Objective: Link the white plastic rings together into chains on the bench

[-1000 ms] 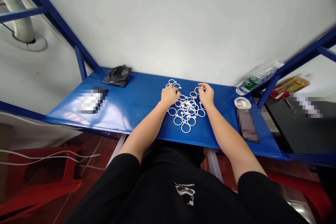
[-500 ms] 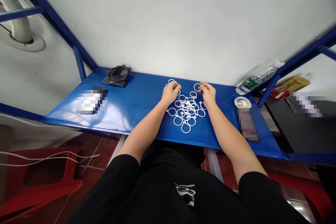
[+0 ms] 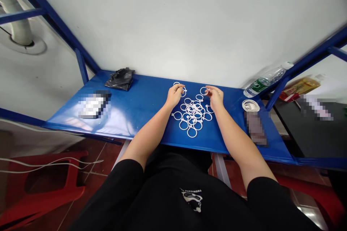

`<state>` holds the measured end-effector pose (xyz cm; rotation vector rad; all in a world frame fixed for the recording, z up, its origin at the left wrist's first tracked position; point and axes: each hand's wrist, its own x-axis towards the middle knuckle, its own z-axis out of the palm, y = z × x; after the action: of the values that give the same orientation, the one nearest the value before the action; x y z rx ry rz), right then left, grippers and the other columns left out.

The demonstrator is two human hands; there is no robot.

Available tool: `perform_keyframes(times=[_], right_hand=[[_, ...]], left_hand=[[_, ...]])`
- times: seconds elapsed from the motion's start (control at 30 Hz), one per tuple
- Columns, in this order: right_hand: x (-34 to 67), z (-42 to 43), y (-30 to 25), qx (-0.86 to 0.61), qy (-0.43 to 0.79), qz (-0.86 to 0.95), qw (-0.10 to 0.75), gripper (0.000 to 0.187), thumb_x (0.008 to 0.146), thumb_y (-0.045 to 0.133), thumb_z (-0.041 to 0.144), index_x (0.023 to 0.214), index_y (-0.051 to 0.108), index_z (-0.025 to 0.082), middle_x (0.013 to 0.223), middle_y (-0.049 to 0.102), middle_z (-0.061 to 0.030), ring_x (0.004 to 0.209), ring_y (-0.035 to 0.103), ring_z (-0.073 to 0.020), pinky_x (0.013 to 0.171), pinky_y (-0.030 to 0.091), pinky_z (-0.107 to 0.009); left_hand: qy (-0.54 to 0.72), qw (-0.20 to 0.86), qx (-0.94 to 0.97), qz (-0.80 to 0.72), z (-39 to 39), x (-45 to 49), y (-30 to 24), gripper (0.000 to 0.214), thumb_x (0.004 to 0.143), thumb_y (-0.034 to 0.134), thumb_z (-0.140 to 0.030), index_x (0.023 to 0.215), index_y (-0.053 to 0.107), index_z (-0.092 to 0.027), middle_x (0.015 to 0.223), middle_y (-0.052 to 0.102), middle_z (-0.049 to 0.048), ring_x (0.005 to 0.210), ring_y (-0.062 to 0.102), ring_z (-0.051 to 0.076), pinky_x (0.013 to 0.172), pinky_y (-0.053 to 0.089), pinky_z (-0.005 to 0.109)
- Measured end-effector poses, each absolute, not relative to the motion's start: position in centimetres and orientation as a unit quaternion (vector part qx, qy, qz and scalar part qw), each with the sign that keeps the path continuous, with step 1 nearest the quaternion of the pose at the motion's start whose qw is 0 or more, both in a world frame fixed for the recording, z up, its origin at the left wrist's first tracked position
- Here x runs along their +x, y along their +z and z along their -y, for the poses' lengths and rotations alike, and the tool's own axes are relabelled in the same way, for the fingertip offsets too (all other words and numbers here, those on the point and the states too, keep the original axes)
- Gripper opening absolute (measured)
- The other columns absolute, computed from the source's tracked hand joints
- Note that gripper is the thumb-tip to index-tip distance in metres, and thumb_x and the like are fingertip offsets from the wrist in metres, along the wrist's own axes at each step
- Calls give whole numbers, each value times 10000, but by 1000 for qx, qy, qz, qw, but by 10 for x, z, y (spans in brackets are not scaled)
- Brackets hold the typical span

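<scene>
Pinched between the fingertips of my right hand (image 3: pixel 216 97) is a white curtain ring (image 3: pixel 204 91), held up on the hand's left side. The fingers of my left hand (image 3: pixel 175 94) are closed together. Two white rings show around it, one behind the knuckles (image 3: pixel 176 83) and one at the fingertips (image 3: pixel 183 94). The fingers partly hide both, and I cannot tell whether either is gripped. Between my forearms lies a loose, overlapping pile of several white rings (image 3: pixel 192 131) with small eyelets.
The blue tabletop (image 3: pixel 146 97) meets a white wall. A crumpled black bag (image 3: pixel 120 78) and a blurred-out item (image 3: pixel 94 104) lie on the left. On the right are a water bottle (image 3: pixel 267 80), a coiled white cable (image 3: pixel 251 105) and a dark blurred item (image 3: pixel 255 128).
My left fingers have shifted slightly back, showing more of the ring by their tips. My right hand has barely moved, still holding its ring. The pile is unchanged.
</scene>
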<state>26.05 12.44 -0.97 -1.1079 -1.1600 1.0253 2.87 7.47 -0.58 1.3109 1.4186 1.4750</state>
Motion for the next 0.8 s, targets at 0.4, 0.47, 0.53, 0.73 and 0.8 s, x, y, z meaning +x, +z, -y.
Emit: perform_keyframes(times=[0.4, 0.47, 0.53, 0.73, 0.8], right_hand=[[262, -124, -5, -497, 402, 496, 588, 178, 674, 541, 262, 684, 706, 194, 559, 625, 7, 560, 641, -155, 579, 510, -262], [262, -120, -4, -503, 394, 518, 569, 215, 708, 536, 267, 728, 735, 190, 599, 665, -2, 550, 637, -156, 569, 504, -267], [262, -116, -3, -516, 364, 566, 530, 249, 755, 527, 269, 781, 762, 191, 654, 708, -13, 560, 641, -167, 581, 512, -286], [260, -107, -3, -513, 226, 736, 379, 299, 841, 496, 205, 835, 794, 224, 809, 781, -33, 809, 718, -234, 786, 542, -364], [259, -108, -5, -495, 180, 783, 332, 292, 852, 510, 191, 801, 795, 226, 886, 792, -53, 899, 709, -252, 868, 532, -395]], left_hand=[[611, 386, 490, -487, -74, 31, -7, 186, 776, 583, -162, 859, 750, -163, 727, 757, 11, 607, 653, 131, 655, 543, 251], [615, 389, 487, -483, -73, 32, -6, 187, 779, 581, -174, 833, 760, -164, 707, 756, 9, 587, 645, 128, 636, 536, 246], [612, 392, 485, -487, -73, 32, -4, 183, 776, 577, -171, 796, 759, -166, 694, 754, 9, 583, 649, 129, 622, 531, 241], [601, 393, 483, -502, -74, 32, -5, 231, 769, 539, -124, 765, 767, -159, 735, 780, 19, 598, 680, 138, 613, 535, 240], [597, 391, 483, -507, -74, 32, -6, 257, 788, 533, -124, 802, 787, -157, 733, 784, 20, 605, 687, 143, 627, 545, 246]])
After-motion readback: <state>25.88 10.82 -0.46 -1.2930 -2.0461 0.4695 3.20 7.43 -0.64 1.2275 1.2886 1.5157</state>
